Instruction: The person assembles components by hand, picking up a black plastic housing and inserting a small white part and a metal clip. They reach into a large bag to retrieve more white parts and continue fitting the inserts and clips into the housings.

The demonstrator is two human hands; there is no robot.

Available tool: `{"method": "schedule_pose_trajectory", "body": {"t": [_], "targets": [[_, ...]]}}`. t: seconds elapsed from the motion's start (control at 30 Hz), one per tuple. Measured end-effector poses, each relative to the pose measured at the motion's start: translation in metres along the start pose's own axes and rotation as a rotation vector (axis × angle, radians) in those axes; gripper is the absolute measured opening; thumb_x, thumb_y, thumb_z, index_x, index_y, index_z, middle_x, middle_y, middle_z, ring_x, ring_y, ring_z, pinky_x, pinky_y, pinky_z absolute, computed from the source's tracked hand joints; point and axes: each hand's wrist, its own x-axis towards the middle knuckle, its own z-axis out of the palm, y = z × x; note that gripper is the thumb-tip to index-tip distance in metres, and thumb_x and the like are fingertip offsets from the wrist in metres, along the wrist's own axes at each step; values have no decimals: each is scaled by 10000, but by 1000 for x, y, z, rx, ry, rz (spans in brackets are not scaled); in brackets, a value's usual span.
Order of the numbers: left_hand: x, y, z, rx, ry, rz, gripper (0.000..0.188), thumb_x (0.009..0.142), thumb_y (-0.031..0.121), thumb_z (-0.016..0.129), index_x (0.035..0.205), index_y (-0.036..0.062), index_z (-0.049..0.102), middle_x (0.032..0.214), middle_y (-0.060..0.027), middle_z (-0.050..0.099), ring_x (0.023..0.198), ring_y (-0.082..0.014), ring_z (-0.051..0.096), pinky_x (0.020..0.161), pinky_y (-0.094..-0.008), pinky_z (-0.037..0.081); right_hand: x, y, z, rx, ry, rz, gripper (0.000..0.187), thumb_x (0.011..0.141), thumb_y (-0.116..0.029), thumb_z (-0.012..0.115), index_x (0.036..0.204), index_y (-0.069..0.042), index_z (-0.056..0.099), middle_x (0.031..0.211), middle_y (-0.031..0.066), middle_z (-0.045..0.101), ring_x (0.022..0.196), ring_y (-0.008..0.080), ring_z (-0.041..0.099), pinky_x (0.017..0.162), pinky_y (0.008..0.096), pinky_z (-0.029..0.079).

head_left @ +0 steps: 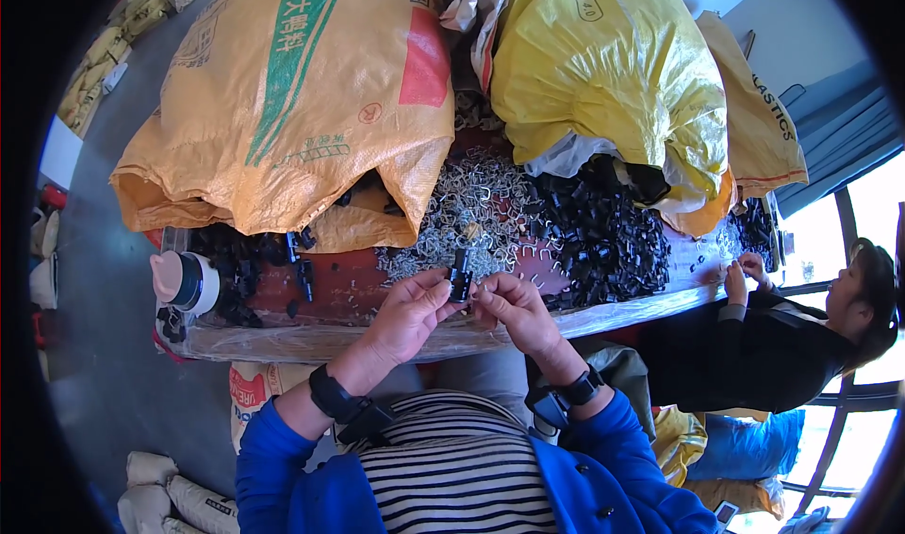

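The left hand (407,310) pinches one black clip (459,276), and the right hand (514,310) closes its fingers beside it. Big heaps of metal springs (471,204) and black parts (594,237) remain on the table (349,289), so I think most work is left.

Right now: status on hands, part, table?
Left hand pinching black clip. Right hand at the clip, fingertips closed. Metal springs and black parts heaped just beyond.

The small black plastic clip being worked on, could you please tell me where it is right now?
In the head view, the black plastic clip sits mid-frame, pinched between the left hand and right hand, just before the pile of metal springs.
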Motion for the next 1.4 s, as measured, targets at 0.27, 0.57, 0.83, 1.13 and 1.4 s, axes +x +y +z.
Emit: {"method": "schedule_pose_trajectory", "body": {"t": [0.27, 0.57, 0.83, 1.13, 1.4], "targets": [[-7, 0, 2, 44, -9, -16, 214, 819, 129, 488, 992, 5, 505, 953, -117, 557, 908, -196, 531, 835, -325, 411, -2, -8, -4, 49, -16, 31, 110, 822, -124, 503, 820, -14, 507, 712, 20, 527, 527, 47, 417, 492, 172, 348], [-5, 3, 1, 2, 78, -149, 212, 820, 120, 484, 1007, 22, 502, 938, -90, 560, 879, -183, 544, 790, -314, 444, -2, -10, 1, -73, 59, -191, 70, 809, -72, 510, 799, -4, 501, 744, 15, 509, 603, 65, 443, 532, 177, 373], [-8, -3, 9, -38, 54, -186, 197, 823, 113, 478, 996, 25, 511, 945, -75, 555, 852, -179, 556, 764, -303, 468, -7, -20, 12, -503, 123, -485, 71, 755, -47, 569, 735, -2, 518, 699, 23, 477, 609, 92, 464, 533, 213, 388], [-16, -2, 18, 87, 65, -261, 186, 827, 129, 477, 958, 3, 519, 915, -79, 564, 828, -185, 572, 679, -252, 497, -25, -31, 21, -781, 192, -586, 84, 684, 11, 586, 735, -18, 526, 711, 85, 502, 610, 208, 507, 520, 270, 409], [-16, -3, 20, 248, 42, -217, 197, 834, 145, 468, 952, -6, 514, 895, -84, 566, 787, -167, 578, 668, -233, 492, -28, -29, 18, -944, 126, -642, 112, 702, -6, 588, 772, -28, 504, 701, 60, 496, 574, 161, 502, 499, 254, 404]]}}
